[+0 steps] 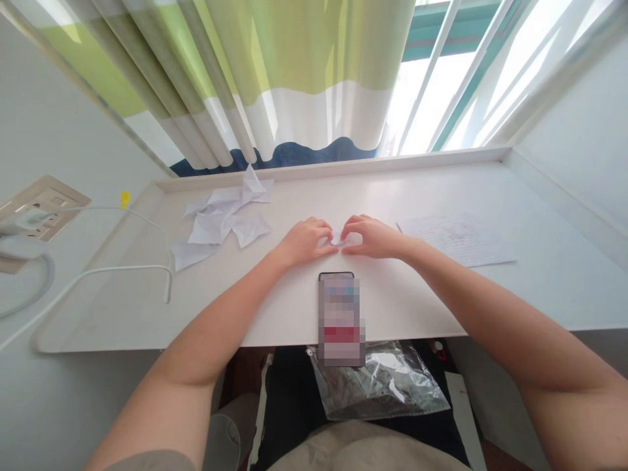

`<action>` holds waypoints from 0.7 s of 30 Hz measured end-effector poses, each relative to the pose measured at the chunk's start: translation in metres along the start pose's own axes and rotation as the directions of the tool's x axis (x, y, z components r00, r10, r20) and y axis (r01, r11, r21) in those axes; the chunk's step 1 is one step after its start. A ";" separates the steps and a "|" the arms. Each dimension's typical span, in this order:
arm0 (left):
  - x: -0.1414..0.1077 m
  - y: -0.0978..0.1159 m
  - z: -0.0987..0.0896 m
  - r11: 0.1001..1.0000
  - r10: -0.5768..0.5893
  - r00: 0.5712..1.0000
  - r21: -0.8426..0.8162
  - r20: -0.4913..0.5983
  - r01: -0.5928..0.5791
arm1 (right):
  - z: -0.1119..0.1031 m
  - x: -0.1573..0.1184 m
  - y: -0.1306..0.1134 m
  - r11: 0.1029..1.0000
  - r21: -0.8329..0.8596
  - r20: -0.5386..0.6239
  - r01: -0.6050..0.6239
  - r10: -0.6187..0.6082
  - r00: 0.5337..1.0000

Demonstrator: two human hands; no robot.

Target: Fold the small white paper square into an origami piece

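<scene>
Both hands, left hand and right hand, meet on the white tabletop, fingers pinched together on a small white folded paper between them.

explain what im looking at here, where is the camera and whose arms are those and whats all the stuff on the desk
There is no machine here: the one picture comes from a camera worn on a person's head, looking forward and down, so the two bare arms are that person's own. The left hand and the right hand meet over a small white piece of paper, pinching it between the fingertips on a white desk. Just in front of the hands lies a phone, hanging over the desk's near edge. To the left sits a pile of folded and crumpled paper scraps; to the right lies a flat printed sheet. A white cable runs along the left side. Behind are a striped curtain and a window.
</scene>
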State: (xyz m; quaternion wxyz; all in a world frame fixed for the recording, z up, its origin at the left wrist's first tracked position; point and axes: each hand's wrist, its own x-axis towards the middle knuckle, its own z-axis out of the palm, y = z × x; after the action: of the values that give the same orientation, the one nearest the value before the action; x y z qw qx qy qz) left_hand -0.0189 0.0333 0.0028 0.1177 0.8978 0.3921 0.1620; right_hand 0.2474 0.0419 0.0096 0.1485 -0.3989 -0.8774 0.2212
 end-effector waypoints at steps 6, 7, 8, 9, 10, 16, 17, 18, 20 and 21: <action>0.005 -0.009 0.007 0.991 0.129 0.983 -0.013 -0.133 -0.132 | 0.011 0.006 0.010 0.991 0.130 -0.129 0.018 -0.001 0.992; 0.003 -0.010 0.008 0.988 0.154 0.977 -0.005 -0.146 -0.157 | 0.013 0.005 0.012 0.991 0.127 -0.134 0.042 -0.025 0.991; 0.002 -0.011 0.009 0.985 0.173 0.974 0.004 -0.148 -0.174 | 0.015 0.003 0.013 0.990 0.127 -0.136 0.066 -0.048 0.990; 0.000 -0.011 0.009 0.982 0.187 0.972 0.017 -0.144 -0.186 | 0.015 0.001 0.014 0.988 0.127 -0.137 0.086 -0.068 0.988; -0.001 -0.011 0.009 0.981 0.196 0.971 0.029 -0.134 -0.194 | 0.016 -0.001 0.014 0.987 0.129 -0.141 0.101 -0.082 0.987; -0.009 -0.005 0.004 0.970 0.237 0.967 0.070 -0.090 -0.231 | 0.008 -0.009 0.016 0.984 0.106 -0.102 0.145 -0.134 0.986; -0.009 -0.004 0.003 0.970 0.239 0.968 0.059 -0.079 -0.235 | 0.006 -0.009 0.016 0.984 0.101 -0.089 0.148 -0.139 0.986; -0.010 -0.004 0.002 0.971 0.239 0.969 0.042 -0.064 -0.237 | 0.006 -0.010 0.017 0.984 0.099 -0.078 0.150 -0.143 0.987; -0.010 -0.005 0.001 0.973 0.231 0.972 0.002 -0.039 -0.231 | 0.004 -0.010 0.018 0.983 0.100 -0.060 0.153 -0.148 0.987; -0.010 -0.005 0.000 0.975 0.222 0.975 -0.016 -0.030 -0.223 | 0.004 -0.010 0.018 0.983 0.103 -0.055 0.154 -0.149 0.987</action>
State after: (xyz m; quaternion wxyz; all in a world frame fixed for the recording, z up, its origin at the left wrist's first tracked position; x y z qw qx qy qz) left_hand -0.0283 0.0294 -0.0010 0.1022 0.9325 0.2893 0.1907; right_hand 0.2639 0.0436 -0.0038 0.2066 -0.3275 -0.8884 0.2466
